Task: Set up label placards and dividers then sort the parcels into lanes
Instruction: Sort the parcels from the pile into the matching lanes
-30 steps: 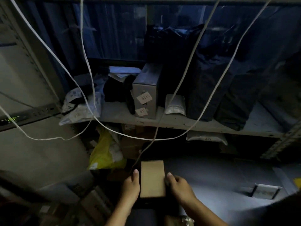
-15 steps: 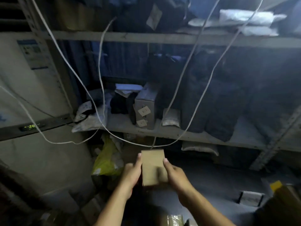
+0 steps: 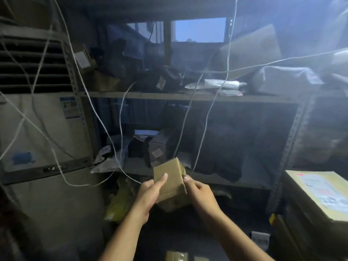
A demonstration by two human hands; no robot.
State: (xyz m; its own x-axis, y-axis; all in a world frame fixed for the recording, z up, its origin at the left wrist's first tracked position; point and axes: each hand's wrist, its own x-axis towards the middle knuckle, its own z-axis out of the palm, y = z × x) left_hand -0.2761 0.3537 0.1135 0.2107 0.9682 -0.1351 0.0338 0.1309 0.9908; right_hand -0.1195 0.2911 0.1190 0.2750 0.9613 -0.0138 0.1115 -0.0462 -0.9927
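The small cardboard parcel (image 3: 170,182) was held in the air between both hands, tilted with one corner up, in front of the lower shelf board (image 3: 131,167). The left hand (image 3: 148,194) gripped its near-left side, thumb flat on the broad face and fingers curled underneath; the right hand (image 3: 199,194) pinched the box's right edge between thumb and fingertips. It looked light and stiff, with dry faces that should not slip, and its walls seemed to hold their shape under the thumbs; taking it by two opposite faces, as here, seemed the sound hold, since a pinch on one edge alone might let it swing. White cords (image 3: 105,129) hung just beyond the fingers, one looping low beside the left hand and another dropping close past the right fingertips, so a forward push could snag them. Straight ahead of the hands, the lower shelf was crowded with a grey stickered box (image 3: 158,147) and dark bags, leaving little open board. Above the hands ran the upper shelf board (image 3: 169,96). Out past the right hand stood a perforated upright (image 3: 290,147) and a large labelled carton (image 3: 320,193); below the left hand sagged a yellow bag (image 3: 120,202).
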